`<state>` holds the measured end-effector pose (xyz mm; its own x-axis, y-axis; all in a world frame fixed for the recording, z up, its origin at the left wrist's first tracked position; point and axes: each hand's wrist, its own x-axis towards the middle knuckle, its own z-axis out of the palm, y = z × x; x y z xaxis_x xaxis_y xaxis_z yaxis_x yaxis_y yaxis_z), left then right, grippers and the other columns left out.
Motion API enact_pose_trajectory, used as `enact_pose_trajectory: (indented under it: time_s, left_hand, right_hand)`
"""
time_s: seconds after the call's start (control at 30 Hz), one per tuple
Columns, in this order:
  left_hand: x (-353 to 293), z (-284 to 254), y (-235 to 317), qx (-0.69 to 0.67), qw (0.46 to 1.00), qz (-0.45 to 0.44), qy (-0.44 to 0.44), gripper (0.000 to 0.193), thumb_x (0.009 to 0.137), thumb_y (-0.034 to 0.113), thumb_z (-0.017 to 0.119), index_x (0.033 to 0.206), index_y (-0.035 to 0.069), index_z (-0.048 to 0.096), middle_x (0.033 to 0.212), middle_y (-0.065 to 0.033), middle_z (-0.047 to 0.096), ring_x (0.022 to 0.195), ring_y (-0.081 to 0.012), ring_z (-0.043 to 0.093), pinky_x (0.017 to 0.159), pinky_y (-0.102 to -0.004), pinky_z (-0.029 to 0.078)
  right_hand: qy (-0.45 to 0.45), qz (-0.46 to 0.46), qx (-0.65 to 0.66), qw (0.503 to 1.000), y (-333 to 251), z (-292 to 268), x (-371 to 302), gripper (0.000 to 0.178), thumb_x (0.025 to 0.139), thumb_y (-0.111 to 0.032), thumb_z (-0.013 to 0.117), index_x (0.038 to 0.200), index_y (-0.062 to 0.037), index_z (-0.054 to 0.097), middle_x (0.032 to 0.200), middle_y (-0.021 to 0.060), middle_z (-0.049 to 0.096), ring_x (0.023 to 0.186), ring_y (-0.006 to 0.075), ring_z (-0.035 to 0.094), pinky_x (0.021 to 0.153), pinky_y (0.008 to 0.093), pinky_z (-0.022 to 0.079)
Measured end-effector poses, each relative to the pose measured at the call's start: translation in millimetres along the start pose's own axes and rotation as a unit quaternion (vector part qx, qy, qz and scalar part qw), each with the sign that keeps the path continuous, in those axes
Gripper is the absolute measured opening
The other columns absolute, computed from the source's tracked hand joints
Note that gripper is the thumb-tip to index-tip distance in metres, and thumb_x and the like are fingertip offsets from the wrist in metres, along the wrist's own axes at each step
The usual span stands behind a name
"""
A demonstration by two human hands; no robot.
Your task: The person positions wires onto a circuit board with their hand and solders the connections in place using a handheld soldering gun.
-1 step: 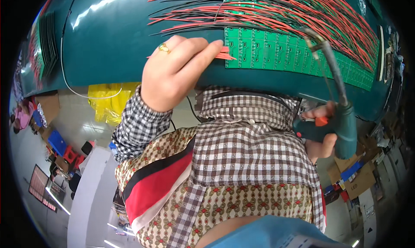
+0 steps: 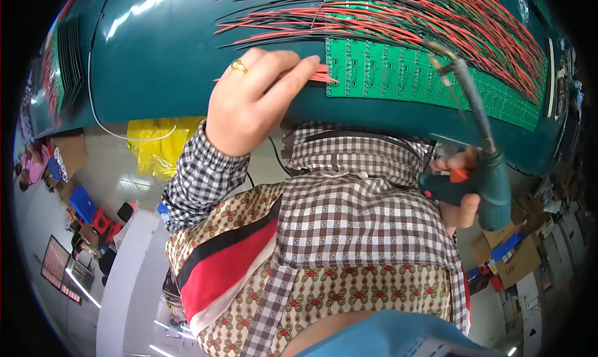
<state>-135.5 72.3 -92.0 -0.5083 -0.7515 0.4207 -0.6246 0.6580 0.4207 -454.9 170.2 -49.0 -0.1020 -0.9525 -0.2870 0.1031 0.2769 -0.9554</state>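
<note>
My left hand [image 2: 252,101], a ring on one finger, is closed in a pinch round several thin red wires [image 2: 324,75]. Their tips reach the left edge of a green circuit board panel [image 2: 380,70]. In my right hand [image 2: 461,214] is a green soldering gun [image 2: 496,192] with a red trigger. Its bent metal barrel points up over the panel, and the tip is above the boards, though I cannot tell if it touches. A wide bunch of red and black wires [image 2: 398,23] lies across the far part of the panel, hiding much of it.
The dark green tabletop [image 2: 156,76] bears a stack of boards with red wires [image 2: 67,64] at the far left. A thin white cable [image 2: 93,101] hangs over the near edge. Below are a yellow plastic bag [image 2: 156,148] and, lower right, cardboard boxes [image 2: 520,263].
The soldering gun and its tip have shifted slightly left with my right hand. My left hand, pinching the red wires, has moved very little.
</note>
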Motion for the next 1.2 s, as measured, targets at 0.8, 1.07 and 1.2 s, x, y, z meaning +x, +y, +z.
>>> enact_pose_trajectory:
  time_s: [0.8, 1.07, 1.2]
  left_hand:
    - [0.8, -4.4, 3.8, -0.058, 0.993, -0.098, -0.04, 0.047, 0.07, -0.004, 0.06, 0.117, -0.001, 0.061, 0.085, -0.0091, 0.053, 0.076, -0.0251, 0.056, 0.068, -0.0342, 0.048]
    - [9.7, -68.3, 13.0, 0.121, 0.965, -0.072, -0.222, 0.045, 0.072, 0.002, 0.057, 0.117, -0.001, 0.061, 0.091, -0.0084, 0.054, 0.083, -0.0237, 0.055, 0.073, -0.0336, 0.045]
    - [19.6, -70.3, 22.6, 0.307, 0.904, -0.04, -0.296, 0.029, 0.072, 0.006, 0.058, 0.099, -0.003, 0.064, 0.089, -0.0079, 0.051, 0.085, -0.022, 0.054, 0.072, -0.0325, 0.044]
  right_hand:
    - [0.0, 0.025, -0.057, 0.998, 2.1, 30.3, -4.3, 0.085, 0.079, -0.053, 0.069, 0.132, 0.0082, 0.042, 0.105, 0.0171, 0.06, 0.096, 0.031, 0.065, 0.08, 0.041, 0.058]
    - [-0.069, -0.026, -0.051, 0.996, 17.8, 15.0, 6.4, 0.084, 0.082, -0.053, 0.066, 0.132, 0.0092, 0.043, 0.106, 0.0185, 0.061, 0.097, 0.0318, 0.065, 0.08, 0.0408, 0.058]
    - [-0.078, -0.027, -0.052, 0.995, 22.7, 13.0, 6.8, 0.082, 0.083, -0.052, 0.066, 0.132, 0.0095, 0.043, 0.106, 0.0192, 0.061, 0.096, 0.0317, 0.065, 0.079, 0.0404, 0.058]
